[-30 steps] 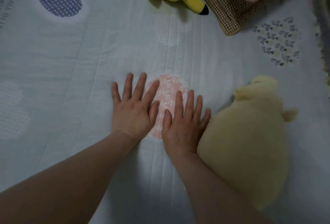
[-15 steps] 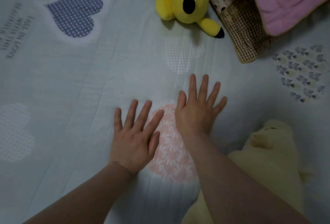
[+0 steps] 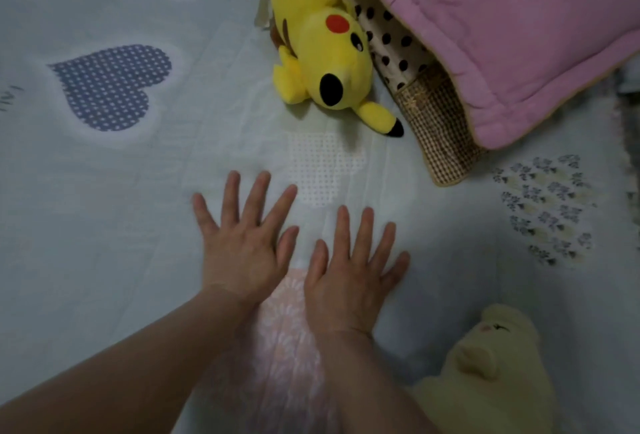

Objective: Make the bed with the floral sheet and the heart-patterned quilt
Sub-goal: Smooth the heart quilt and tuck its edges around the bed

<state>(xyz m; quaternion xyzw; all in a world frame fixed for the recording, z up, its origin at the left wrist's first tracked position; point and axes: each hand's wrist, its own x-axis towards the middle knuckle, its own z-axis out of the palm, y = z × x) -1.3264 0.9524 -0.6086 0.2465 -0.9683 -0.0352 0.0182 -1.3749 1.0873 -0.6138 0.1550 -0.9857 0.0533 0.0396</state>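
The pale quilt (image 3: pixel 138 260) with heart patches covers the whole bed in the head view. A blue dotted heart (image 3: pixel 110 87) lies at the left, a pink heart (image 3: pixel 284 329) between my wrists, and a flowered heart (image 3: pixel 547 208) at the right. My left hand (image 3: pixel 242 246) and my right hand (image 3: pixel 349 274) both press flat on the quilt side by side, fingers spread and straight. No floral sheet shows.
A yellow plush toy (image 3: pixel 322 49) lies on the quilt just beyond my hands. Behind it sits a pink pillow (image 3: pixel 502 32) over a dotted, checked-edged cushion (image 3: pixel 440 129). A pale cream plush (image 3: pixel 491 374) rests by my right forearm.
Both hands have slid forward across the quilt, away from me. The pink heart, once under my fingers, now lies by my wrists. The view has shifted toward the pillow.
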